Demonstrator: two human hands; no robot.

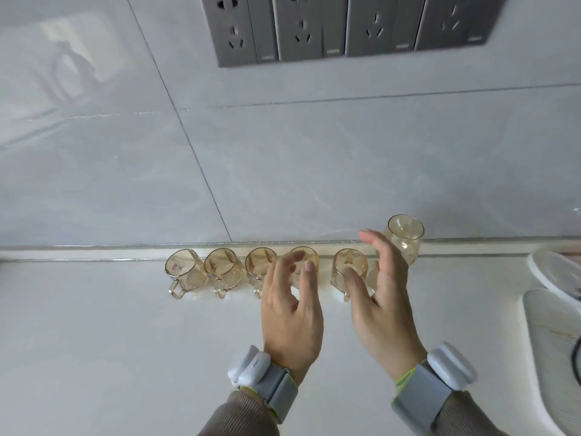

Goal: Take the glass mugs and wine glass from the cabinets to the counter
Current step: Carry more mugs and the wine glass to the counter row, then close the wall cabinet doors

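Note:
Several amber glass mugs stand in a row on the white counter against the wall; the leftmost mug carries a red sticker. At the right end stands the taller amber wine glass, partly hidden by my right hand. My left hand hovers over the fourth mug, fingers spread, holding nothing. My right hand is open with its thumb in front of the fifth mug and its fingers beside the wine glass. Both wrists wear grey bands.
A grey tiled wall rises behind the mugs, with a bank of grey power sockets high up. At the right edge lie a white ribbed board and a white dish with a dark cable.

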